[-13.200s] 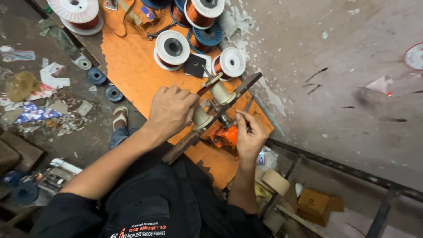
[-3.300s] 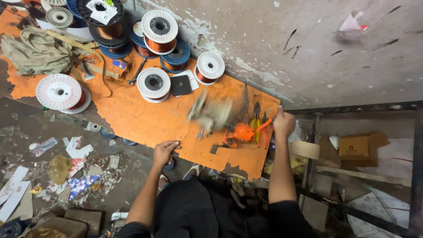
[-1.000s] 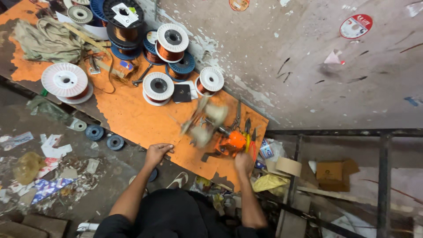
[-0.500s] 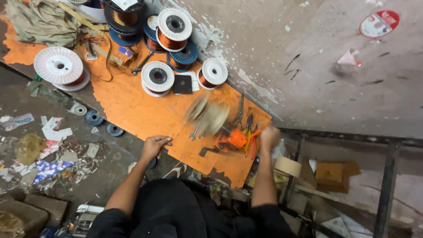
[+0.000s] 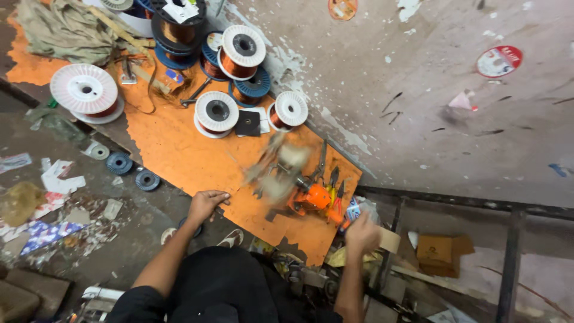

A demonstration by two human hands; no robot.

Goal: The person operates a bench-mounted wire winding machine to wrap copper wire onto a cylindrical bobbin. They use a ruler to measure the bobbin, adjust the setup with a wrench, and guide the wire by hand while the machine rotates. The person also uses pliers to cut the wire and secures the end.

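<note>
Left hand (image 5: 206, 203) lies spread on orange bench (image 5: 179, 155); blurred winder (image 5: 281, 170) axis unclear; right hand (image 5: 362, 233) grip unclear.

bare orange bench (image 5: 197, 161) left open at frame centre, between left hand (image 5: 206, 203) and white wire spools (image 5: 216, 112) above. lower right blocked by blurred winding machine (image 5: 281, 173) and pliers (image 5: 330, 185). upper left crowded by cloth (image 5: 66, 33).
</note>
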